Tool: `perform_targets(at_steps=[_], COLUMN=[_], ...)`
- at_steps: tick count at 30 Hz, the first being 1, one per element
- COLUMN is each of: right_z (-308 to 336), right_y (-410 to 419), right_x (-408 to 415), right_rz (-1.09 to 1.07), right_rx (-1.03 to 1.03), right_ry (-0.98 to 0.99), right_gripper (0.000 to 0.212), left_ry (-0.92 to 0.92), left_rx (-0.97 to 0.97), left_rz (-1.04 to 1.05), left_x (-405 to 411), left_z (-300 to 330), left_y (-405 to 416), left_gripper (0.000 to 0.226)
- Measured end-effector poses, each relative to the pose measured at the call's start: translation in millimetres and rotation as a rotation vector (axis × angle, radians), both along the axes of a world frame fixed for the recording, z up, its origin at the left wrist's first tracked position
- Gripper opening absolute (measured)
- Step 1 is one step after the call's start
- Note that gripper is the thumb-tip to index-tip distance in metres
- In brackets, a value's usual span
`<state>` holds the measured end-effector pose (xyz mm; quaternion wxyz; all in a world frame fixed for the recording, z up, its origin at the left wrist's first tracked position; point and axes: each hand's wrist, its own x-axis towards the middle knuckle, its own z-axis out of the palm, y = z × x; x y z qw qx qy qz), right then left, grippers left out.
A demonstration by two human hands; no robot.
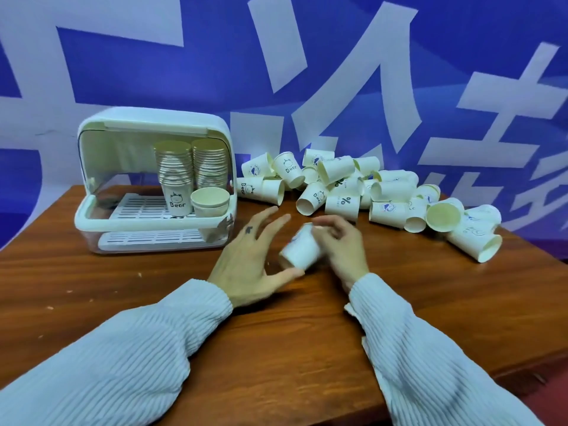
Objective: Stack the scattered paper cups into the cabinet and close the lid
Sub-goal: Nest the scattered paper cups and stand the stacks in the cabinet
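Observation:
A white plastic cabinet (92,216) stands at the left of the table with its lid raised. Inside it are two tall stacks of paper cups (176,173) and a short stack (210,199) in front. Several loose paper cups (387,192) lie in a heap at the back right. My right hand (341,250) grips one blurred white cup (299,252), tilted with its mouth toward me. My left hand (249,256) is beside the cup with fingers spread and the thumb near the cup's rim.
The brown wooden table (276,348) extends toward me, its right edge falling away near the far cups. A blue and white banner (307,72) hangs behind everything. Light ribbed sleeves cover both forearms.

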<state>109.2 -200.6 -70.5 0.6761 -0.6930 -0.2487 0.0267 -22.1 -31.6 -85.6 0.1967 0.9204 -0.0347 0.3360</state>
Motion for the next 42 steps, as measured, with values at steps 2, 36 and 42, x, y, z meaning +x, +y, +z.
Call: perform_targets(at_steps=[2,36,42], right_z=[-3,38,68], right_y=[17,93,137], right_x=[-19,-40,-53], right_rz=[0.210,-0.170,0.023], right_rx=[-0.032,0.161,-0.155], right_ry=[-0.065,-0.387,-0.631], right_gripper=[0.017,0.020,0.024], left_ry=[0.144,-0.583,-0.700], left_rx=[-0.143,-0.627,-0.681], left_rz=[-0.028,0.363,0.437], left_x=[1,-21,-30], left_z=[-3,34,38], left_y=[-1,50,78], left_gripper=[0.099,0.066,0.061])
